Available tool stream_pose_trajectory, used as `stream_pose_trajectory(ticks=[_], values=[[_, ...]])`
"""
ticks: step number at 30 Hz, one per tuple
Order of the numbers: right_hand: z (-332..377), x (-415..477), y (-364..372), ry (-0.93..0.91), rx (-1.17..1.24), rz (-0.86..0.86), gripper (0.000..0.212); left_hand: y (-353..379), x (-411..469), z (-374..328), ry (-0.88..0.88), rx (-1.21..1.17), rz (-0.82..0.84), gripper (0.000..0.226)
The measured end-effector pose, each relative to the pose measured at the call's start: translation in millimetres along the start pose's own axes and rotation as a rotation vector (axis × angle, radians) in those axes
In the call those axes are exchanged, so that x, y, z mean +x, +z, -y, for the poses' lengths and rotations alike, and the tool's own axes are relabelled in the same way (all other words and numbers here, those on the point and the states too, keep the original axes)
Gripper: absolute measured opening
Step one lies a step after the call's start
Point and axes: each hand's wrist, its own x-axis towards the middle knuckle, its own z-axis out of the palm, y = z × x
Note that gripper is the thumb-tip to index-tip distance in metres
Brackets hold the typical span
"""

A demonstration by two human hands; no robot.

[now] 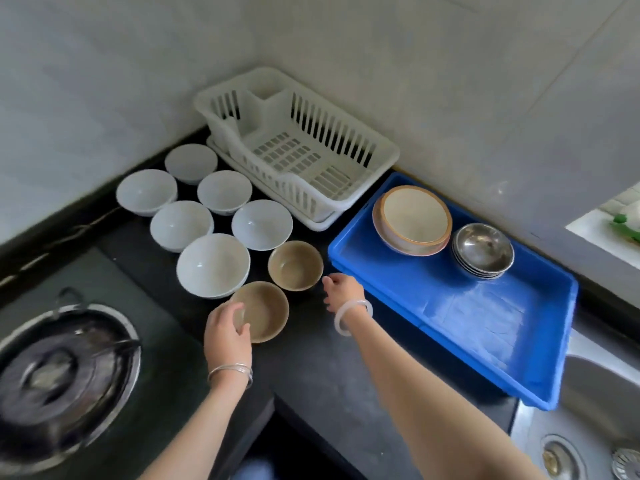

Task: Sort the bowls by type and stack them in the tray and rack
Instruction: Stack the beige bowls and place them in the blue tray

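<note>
Two brown bowls stand on the black counter: the near one point(266, 311) and the far one point(295, 265). My left hand point(227, 330) grips the near bowl's left rim. Just right of the far bowl hovers my right hand point(341, 292), fingers apart and holding nothing. Several white bowls point(213, 265) sit in a cluster to the left of a white dish rack point(346, 157), which has nothing in it. A blue tray point(485, 323) holds a stack of cream bowls with pink rims point(414, 218) and a stack of steel bowls point(483, 249).
A gas stove burner point(65, 372) lies at the lower left. A steel sink point(588, 427) with its drain sits at the lower right, past the tray. Tiled walls close the corner behind the rack.
</note>
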Motion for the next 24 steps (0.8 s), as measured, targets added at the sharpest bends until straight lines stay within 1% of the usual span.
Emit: stream_pose_trajectory(ticks=[2, 6, 9, 11, 14, 17, 21, 24], values=[[8.7, 5.8, 7.9, 0.034, 0.031, -0.001, 0.034, -0.1, 3.3, 7.7, -0.070, -0.039, -0.009, 0.043], [21.1, 15.2, 17.1, 0.059, 0.031, -0.025, 0.023, 1.9, 13.4, 14.7, -0.235, -0.120, 0.041, 0.054], [26.7, 15.6, 19.5, 0.080, 0.046, -0.074, 0.015, 1.5, 17.9, 17.4, -0.268, -0.164, 0.062, 0.047], [26.4, 11.7, 18.4, 0.082, 0.067, -0.100, 0.017, -0.4, 19.7, 19.1, -0.275, -0.187, 0.067, 0.041], [23.8, -1.7, 10.1, 0.042, 0.102, -0.140, 0.016, -2.0, 23.1, 22.8, -0.281, -0.231, 0.089, 0.038], [19.9, -21.7, 3.7, -0.033, 0.143, -0.125, 0.016, -1.6, 26.2, 25.2, -0.280, -0.284, 0.164, 0.036], [12.3, -44.8, 12.4, -0.111, -0.010, -0.059, 0.009, -1.8, 30.3, 25.0, -0.311, -0.363, 0.214, 0.029], [7.2, -50.6, 24.7, -0.104, -0.092, -0.041, 0.009, -3.0, 32.3, 22.6, -0.382, -0.473, 0.205, 0.030]])
